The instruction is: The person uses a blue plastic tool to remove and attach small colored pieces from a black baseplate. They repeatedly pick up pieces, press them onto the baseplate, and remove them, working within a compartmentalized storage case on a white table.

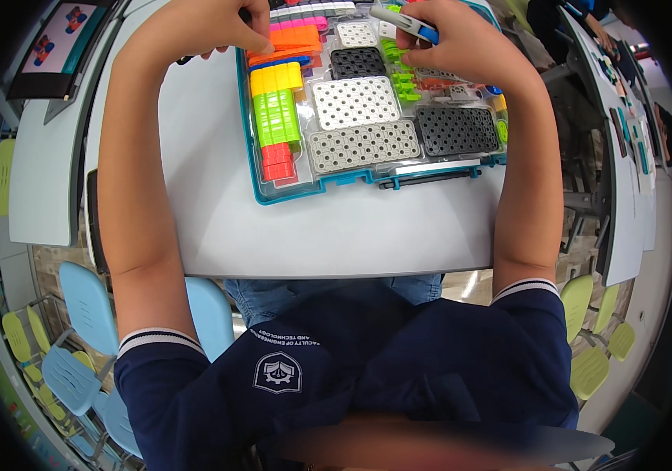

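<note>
1. A teal-rimmed clear tray (267, 196) lies flat on the white table (336, 235), near its far edge
2. Orange bricks (293, 39) lie stacked in the tray's far left column, under the left fingertips
3. A white and blue tool (403, 22) lies level over the tray's far right part, pinched in the right hand

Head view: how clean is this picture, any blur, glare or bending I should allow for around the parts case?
Head view: parts case and both hands, left hand, right hand, are sharp; soft even light, faint sheen on the white table; table edges bow toward the dark rim; a blurred band smears the bottom edge.
</note>
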Demonstrator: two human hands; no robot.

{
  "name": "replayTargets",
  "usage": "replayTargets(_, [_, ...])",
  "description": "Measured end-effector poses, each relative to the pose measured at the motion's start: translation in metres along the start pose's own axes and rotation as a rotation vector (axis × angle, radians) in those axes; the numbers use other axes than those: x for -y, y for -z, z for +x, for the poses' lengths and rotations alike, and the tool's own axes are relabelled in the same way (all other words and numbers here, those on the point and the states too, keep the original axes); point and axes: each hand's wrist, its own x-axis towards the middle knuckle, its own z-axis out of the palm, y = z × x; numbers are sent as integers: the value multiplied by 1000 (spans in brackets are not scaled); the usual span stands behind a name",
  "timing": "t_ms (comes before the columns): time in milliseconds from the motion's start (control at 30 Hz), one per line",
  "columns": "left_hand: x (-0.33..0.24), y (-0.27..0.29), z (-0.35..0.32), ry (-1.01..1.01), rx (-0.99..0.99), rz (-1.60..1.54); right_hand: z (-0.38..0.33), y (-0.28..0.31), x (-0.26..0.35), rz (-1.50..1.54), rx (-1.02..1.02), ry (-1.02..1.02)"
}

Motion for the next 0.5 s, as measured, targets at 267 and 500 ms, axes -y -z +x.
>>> replayTargets(267, [21,-19,24,-11,-34,121,8,-5,-3,60,-23,38])
replayTargets(500, [17,-24,25,-69,-72,92,10,-5,-7,41,-2,105])
